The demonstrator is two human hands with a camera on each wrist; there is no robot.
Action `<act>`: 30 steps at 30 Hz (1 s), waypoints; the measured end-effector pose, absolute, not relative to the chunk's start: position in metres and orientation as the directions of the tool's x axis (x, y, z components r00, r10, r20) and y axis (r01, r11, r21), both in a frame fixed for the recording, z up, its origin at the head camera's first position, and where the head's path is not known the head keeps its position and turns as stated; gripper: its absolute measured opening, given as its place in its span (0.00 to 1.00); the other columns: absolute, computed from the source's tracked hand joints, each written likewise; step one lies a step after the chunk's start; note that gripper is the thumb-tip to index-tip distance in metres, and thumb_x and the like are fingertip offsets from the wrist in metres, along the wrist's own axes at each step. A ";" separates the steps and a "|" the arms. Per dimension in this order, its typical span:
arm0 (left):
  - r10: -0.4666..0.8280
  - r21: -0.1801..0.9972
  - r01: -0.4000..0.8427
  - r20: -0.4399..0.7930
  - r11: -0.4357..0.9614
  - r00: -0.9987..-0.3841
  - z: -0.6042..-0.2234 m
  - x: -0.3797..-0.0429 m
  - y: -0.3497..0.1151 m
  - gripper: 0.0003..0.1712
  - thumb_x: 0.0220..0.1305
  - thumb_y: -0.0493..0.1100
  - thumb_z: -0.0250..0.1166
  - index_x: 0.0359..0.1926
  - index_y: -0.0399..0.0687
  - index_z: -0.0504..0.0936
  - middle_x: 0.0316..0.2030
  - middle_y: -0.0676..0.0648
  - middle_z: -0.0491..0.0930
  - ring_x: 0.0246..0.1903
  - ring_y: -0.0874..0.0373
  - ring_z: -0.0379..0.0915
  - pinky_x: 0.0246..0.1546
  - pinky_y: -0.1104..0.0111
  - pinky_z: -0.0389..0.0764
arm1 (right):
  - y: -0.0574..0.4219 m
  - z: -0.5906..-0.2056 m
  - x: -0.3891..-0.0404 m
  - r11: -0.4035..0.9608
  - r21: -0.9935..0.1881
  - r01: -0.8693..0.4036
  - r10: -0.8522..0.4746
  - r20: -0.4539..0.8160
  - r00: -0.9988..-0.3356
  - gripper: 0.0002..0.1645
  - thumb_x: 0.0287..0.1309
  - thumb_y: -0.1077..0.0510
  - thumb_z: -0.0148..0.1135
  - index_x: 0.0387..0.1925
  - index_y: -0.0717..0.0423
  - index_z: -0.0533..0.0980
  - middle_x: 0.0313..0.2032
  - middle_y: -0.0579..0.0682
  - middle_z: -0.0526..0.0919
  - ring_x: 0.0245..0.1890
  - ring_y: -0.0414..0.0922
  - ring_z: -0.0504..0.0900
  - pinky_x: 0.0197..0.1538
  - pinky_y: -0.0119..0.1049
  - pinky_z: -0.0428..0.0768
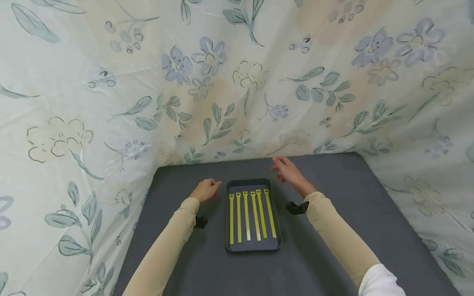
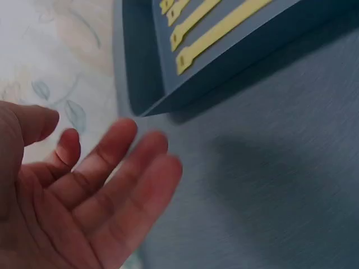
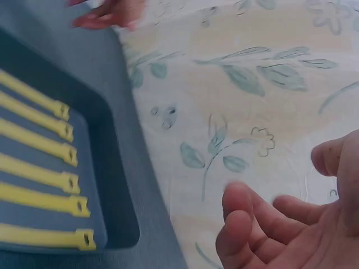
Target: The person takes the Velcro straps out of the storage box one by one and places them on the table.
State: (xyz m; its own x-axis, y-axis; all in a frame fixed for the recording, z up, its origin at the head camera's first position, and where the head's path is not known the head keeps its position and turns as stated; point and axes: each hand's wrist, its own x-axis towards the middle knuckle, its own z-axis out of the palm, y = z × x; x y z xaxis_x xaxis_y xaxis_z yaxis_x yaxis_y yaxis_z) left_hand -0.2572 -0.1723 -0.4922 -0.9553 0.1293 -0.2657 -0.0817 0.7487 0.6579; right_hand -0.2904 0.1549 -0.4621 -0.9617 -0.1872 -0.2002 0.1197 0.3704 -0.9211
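A dark grey tray [image 1: 254, 248] lies on the table, holding several yellow hook-and-loop cable ties [image 1: 246, 213] side by side in a row. Each tie has a wider, slotted head at the tray's far end. My left hand [image 1: 205, 190] hovers just off the tray's left far corner; in the left wrist view its fingers [image 2: 147, 193] are loosely bent and hold nothing. Beyond the right far corner, my right hand [image 1: 290, 173] is raised with relaxed fingers, and the right wrist view shows nothing in its palm [image 3: 314, 241]. Neither hand touches the tray.
The dark grey table [image 1: 318, 263] reaches a floral curtain [image 1: 259, 102] behind the tray, and the cloth also hangs along both sides. Black bands [image 1: 297, 208] are worn on both wrists, over beige sleeves [image 1: 340, 234].
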 end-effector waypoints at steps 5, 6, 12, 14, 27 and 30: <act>0.157 0.831 -0.264 -0.381 0.489 -0.911 -0.541 -0.238 -0.179 0.22 0.73 0.57 0.49 0.35 0.41 0.71 0.29 0.42 0.79 0.31 0.45 0.82 0.25 0.58 0.83 | 0.152 -0.474 -0.291 0.324 -0.922 0.210 -0.235 -0.293 -0.927 0.35 0.68 0.32 0.42 0.65 0.48 0.64 0.52 0.59 0.79 0.32 0.46 0.81 0.34 0.38 0.80; 0.161 0.846 -0.280 -0.387 0.454 -0.908 -0.550 -0.236 -0.180 0.23 0.73 0.57 0.49 0.35 0.40 0.71 0.29 0.42 0.79 0.31 0.46 0.83 0.24 0.59 0.83 | 0.151 -0.475 -0.292 0.313 -0.924 0.221 -0.246 -0.304 -0.920 0.34 0.68 0.33 0.42 0.65 0.49 0.65 0.52 0.59 0.79 0.33 0.46 0.82 0.35 0.38 0.81; 0.172 0.908 -0.308 -0.364 0.283 -0.915 -0.584 -0.232 -0.181 0.26 0.72 0.58 0.51 0.40 0.35 0.72 0.30 0.42 0.79 0.27 0.52 0.83 0.20 0.57 0.82 | 0.132 -0.478 -0.301 0.228 -0.938 0.260 -0.336 -0.327 -0.883 0.35 0.70 0.36 0.42 0.65 0.56 0.66 0.56 0.62 0.77 0.44 0.51 0.83 0.50 0.50 0.81; 0.188 0.911 -0.329 -0.378 0.248 -0.906 -0.592 -0.232 -0.180 0.27 0.72 0.59 0.51 0.42 0.36 0.73 0.29 0.43 0.79 0.25 0.52 0.83 0.19 0.56 0.82 | 0.125 -0.482 -0.303 0.222 -0.932 0.287 -0.347 -0.350 -0.870 0.35 0.71 0.37 0.42 0.64 0.58 0.66 0.56 0.62 0.77 0.47 0.53 0.83 0.52 0.50 0.80; 0.266 0.890 -0.384 -0.442 0.245 -0.856 -0.604 -0.234 -0.179 0.34 0.72 0.66 0.41 0.38 0.39 0.72 0.26 0.43 0.81 0.21 0.50 0.82 0.19 0.58 0.82 | 0.076 -0.515 -0.298 0.200 -0.911 0.361 -0.435 -0.412 -0.801 0.36 0.72 0.40 0.42 0.64 0.66 0.65 0.58 0.67 0.75 0.53 0.60 0.80 0.58 0.55 0.75; 0.271 0.887 -0.389 -0.449 0.250 -0.851 -0.607 -0.235 -0.179 0.35 0.74 0.65 0.37 0.37 0.38 0.72 0.25 0.43 0.81 0.20 0.50 0.81 0.18 0.58 0.81 | 0.066 -0.526 -0.296 0.217 -0.901 0.376 -0.453 -0.434 -0.779 0.36 0.72 0.40 0.42 0.65 0.66 0.64 0.59 0.67 0.74 0.54 0.60 0.79 0.59 0.55 0.74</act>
State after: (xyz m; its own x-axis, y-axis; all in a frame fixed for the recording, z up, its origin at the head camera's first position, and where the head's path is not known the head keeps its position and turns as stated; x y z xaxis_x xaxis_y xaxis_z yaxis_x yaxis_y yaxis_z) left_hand -0.2347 -0.1789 -0.6070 -0.8513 0.2706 -0.4495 -0.3886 0.2504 0.8867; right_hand -0.2960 0.0663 -0.5258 -0.7785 -0.4535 -0.4338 0.3758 0.2167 -0.9010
